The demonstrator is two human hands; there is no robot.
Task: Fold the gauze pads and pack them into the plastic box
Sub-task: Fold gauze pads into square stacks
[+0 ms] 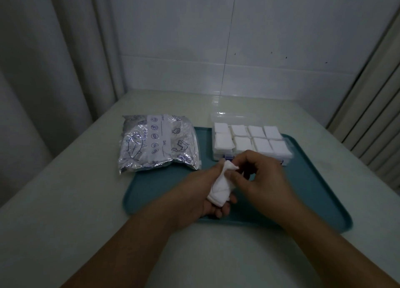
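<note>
two bare forearms reach in from the near edge over the pale worktop (54, 201). the left hand (194, 192) cups a crumpled white gauze pad (220, 185) in its curled fingers, just above the near part of the teal plastic tray (324, 201). the right hand (259, 175) has its grip pinched on the pad's upper corner, thumb and forefinger closed on the cloth. beyond the hands, at the tray's far edge, sits the clear plastic box (218, 155), its compartments filled with folded white gauze squares (259, 145) in two rows of four. left of the box, partly on the tray, lies a silvery foil pouch printed with blue fish drawings (158, 142).
</note>
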